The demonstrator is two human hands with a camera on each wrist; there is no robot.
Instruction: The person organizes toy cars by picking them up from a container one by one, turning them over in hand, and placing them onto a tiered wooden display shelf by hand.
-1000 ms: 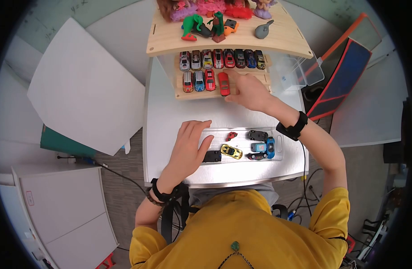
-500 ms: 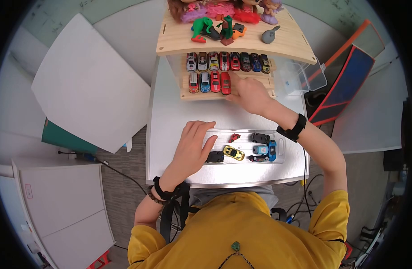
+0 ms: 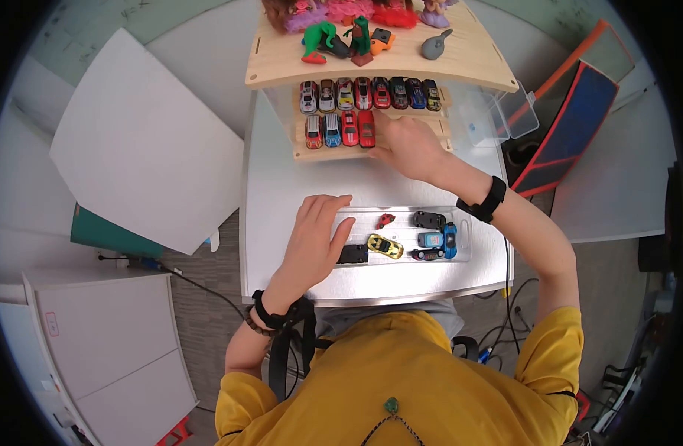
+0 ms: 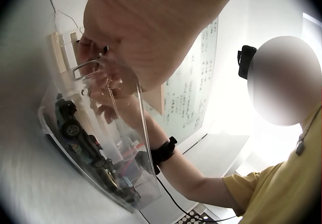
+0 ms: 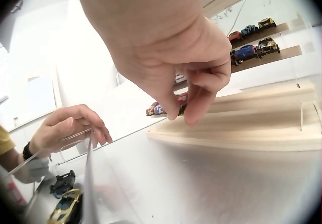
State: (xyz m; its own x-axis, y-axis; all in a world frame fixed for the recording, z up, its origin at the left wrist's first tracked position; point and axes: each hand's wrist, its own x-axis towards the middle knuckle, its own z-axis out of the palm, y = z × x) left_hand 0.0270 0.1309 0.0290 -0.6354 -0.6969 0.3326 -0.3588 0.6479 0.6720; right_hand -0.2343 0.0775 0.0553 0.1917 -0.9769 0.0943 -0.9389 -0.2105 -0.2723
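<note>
My right hand (image 3: 412, 147) is at the front row of a wooden tiered rack (image 3: 326, 155), thumb and fingertips at a plain red toy car (image 3: 366, 130), which it pinches. That car stands beside a red toy car with white stripes (image 3: 349, 128). In the right wrist view the fingers hide most of the held car. My left hand (image 3: 308, 238) rests at the left end of a clear plastic box (image 3: 466, 232), fingers relaxed over its rim. Inside lie a gold toy car (image 3: 385, 246), a black one (image 3: 352, 254), a blue one (image 3: 450, 239) and several others.
Behind the front row, several more toy cars (image 3: 363, 93) stand side by side. A wooden upper shelf (image 3: 475, 63) overhangs them, bearing dolls, a green figure (image 3: 317, 41) and a grey figure (image 3: 433, 46). A second clear container (image 3: 490, 123) stands right of the rack.
The plain red car, slightly angled and apart a second ago, now stands straight against the row of front cars. My right hand moved slightly left with it; the left hand stayed at the box.
</note>
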